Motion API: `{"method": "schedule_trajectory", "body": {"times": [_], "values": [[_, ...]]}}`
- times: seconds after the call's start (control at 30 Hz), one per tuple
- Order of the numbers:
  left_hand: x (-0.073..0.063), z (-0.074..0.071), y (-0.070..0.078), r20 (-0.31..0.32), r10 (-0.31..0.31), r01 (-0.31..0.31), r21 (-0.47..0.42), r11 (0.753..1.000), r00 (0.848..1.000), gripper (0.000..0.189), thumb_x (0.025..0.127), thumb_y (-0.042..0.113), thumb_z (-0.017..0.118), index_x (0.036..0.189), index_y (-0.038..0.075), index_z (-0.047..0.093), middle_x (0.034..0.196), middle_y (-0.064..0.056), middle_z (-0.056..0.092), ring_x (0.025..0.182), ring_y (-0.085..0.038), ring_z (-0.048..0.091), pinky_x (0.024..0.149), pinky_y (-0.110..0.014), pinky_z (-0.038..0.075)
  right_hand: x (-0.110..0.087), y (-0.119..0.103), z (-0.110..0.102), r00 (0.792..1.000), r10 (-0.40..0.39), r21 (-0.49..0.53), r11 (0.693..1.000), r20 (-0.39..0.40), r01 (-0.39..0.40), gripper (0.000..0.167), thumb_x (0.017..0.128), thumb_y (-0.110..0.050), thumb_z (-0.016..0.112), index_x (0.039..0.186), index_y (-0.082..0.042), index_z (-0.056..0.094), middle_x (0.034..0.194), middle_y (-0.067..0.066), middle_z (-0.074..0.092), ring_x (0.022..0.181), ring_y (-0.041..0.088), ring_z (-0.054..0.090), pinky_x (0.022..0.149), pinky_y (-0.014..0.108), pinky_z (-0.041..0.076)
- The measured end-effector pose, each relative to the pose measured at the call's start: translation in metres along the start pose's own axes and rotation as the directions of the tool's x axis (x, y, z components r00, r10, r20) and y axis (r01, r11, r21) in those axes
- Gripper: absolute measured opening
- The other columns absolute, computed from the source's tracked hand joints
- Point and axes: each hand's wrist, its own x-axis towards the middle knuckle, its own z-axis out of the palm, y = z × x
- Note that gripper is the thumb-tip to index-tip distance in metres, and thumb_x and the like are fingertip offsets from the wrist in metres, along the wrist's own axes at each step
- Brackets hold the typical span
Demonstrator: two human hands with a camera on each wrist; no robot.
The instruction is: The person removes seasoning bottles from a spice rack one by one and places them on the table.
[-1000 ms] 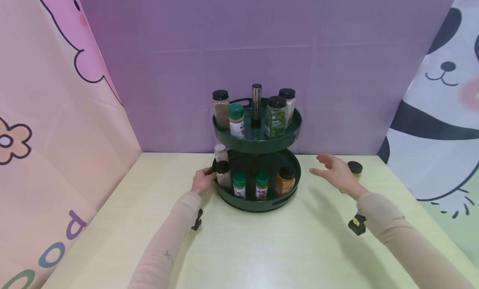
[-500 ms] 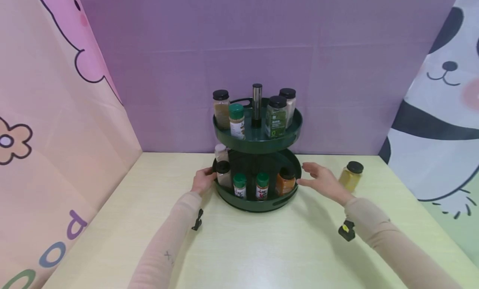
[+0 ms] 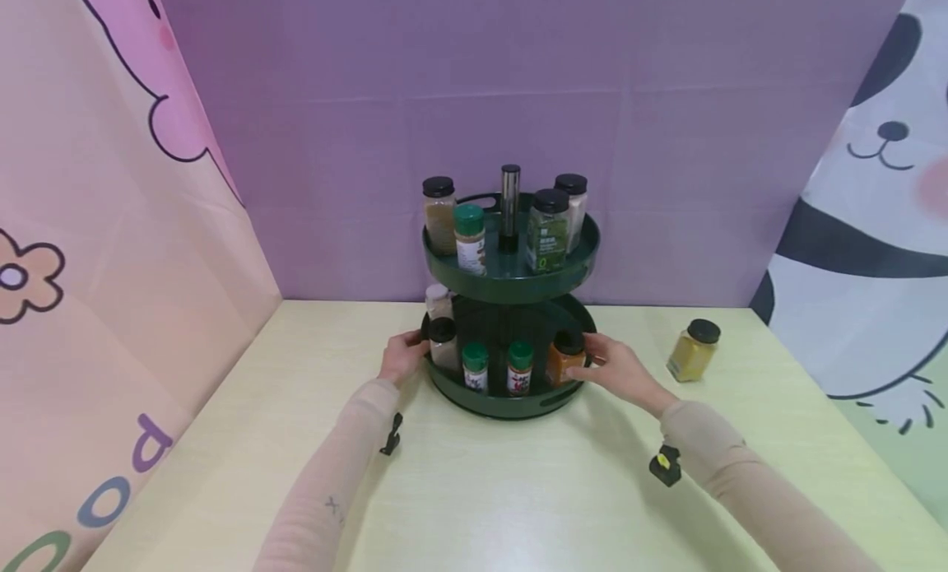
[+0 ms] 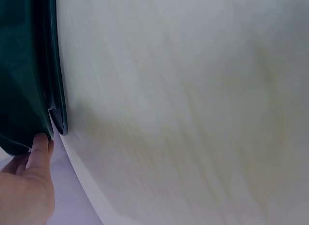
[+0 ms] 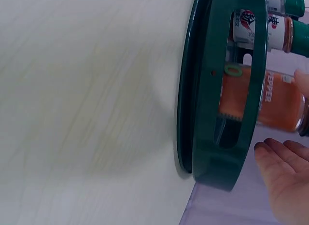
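Observation:
A dark green two-tier spice rack stands on the table, its lower tier holding several jars. My left hand grips the rim at the left side of this tier; its fingertips lie against the green wall in the left wrist view. On the right, my right hand reaches over the rim around an orange pepper jar with a black lid. Thumb and fingers lie on either side of this jar, and a gap shows between the fingers and the jar in the right wrist view.
A yellow spice jar with a black lid stands on the table at the right. Several jars, including a green-labelled one, sit on the upper tier around a metal post. A purple backdrop rises behind the table.
My right hand has moved left from near the yellow jar to the orange pepper jar, uncovering the yellow one. My left hand has stayed at the rack's rim.

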Motion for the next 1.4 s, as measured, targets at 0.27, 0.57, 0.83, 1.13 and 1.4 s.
{"method": "schedule_trajectory", "body": {"times": [0.27, 0.57, 0.83, 1.13, 1.4], "values": [[0.0, 0.001, 0.001, -0.001, 0.002, -0.002, 0.01, 1.0, 1.0, 0.041, 0.089, 0.017, 0.052, 0.126, 0.0, 0.052, 0.125, -0.019, 0.056, 0.119, -0.032, 0.05, 0.102, -0.041, 0.038, 0.0, -0.006, 0.011, 0.998, -0.019, -0.022, 1.0, -0.053, 0.018, 0.058, 0.079, -0.026, 0.071, 0.125, 0.002, 0.048, 0.122, 0.022, 0.056, 0.108, 0.036, 0.056, 0.09, 0.046, 0.047], [0.0, 0.001, -0.001, -0.006, 0.008, -0.008, 0.006, 1.0, 1.0, 0.041, 0.088, 0.017, 0.053, 0.125, 0.0, 0.053, 0.124, -0.02, 0.057, 0.118, -0.032, 0.05, 0.102, -0.041, 0.037, 0.002, -0.008, 0.026, 0.982, 0.003, -0.042, 0.999, -0.187, -0.011, 0.053, 0.077, -0.025, 0.072, 0.117, 0.004, 0.053, 0.106, 0.02, 0.063, 0.085, 0.025, 0.056, 0.067, 0.029, 0.046], [0.0, 0.001, -0.003, -0.003, 0.012, -0.012, 0.015, 1.0, 1.0, 0.041, 0.088, 0.017, 0.053, 0.126, -0.001, 0.052, 0.123, -0.02, 0.057, 0.117, -0.032, 0.051, 0.101, -0.041, 0.039, 0.001, -0.014, 0.039, 0.952, 0.065, -0.055, 0.995, -0.298, -0.085, 0.061, 0.076, -0.026, 0.073, 0.121, 0.006, 0.048, 0.112, 0.026, 0.06, 0.099, 0.037, 0.059, 0.084, 0.047, 0.049], [0.0, 0.0, -0.002, 0.003, 0.006, -0.005, -0.005, 1.0, 1.0, 0.041, 0.089, 0.017, 0.053, 0.126, 0.0, 0.052, 0.125, -0.02, 0.056, 0.118, -0.032, 0.051, 0.101, -0.041, 0.039, 0.002, -0.018, 0.043, 0.934, 0.093, -0.065, 0.99, -0.346, -0.123, 0.061, 0.076, -0.028, 0.073, 0.121, 0.006, 0.048, 0.111, 0.026, 0.061, 0.099, 0.038, 0.06, 0.083, 0.048, 0.049], [0.0, -0.001, -0.001, 0.009, 0.011, -0.011, -0.005, 1.0, 1.0, 0.041, 0.089, 0.017, 0.053, 0.126, -0.001, 0.052, 0.126, -0.02, 0.055, 0.119, -0.032, 0.05, 0.102, -0.041, 0.038, 0.003, -0.018, 0.042, 0.93, 0.096, -0.056, 0.991, -0.356, -0.124, 0.058, 0.076, -0.028, 0.073, 0.119, 0.004, 0.05, 0.11, 0.025, 0.062, 0.099, 0.038, 0.06, 0.084, 0.048, 0.049]]}}
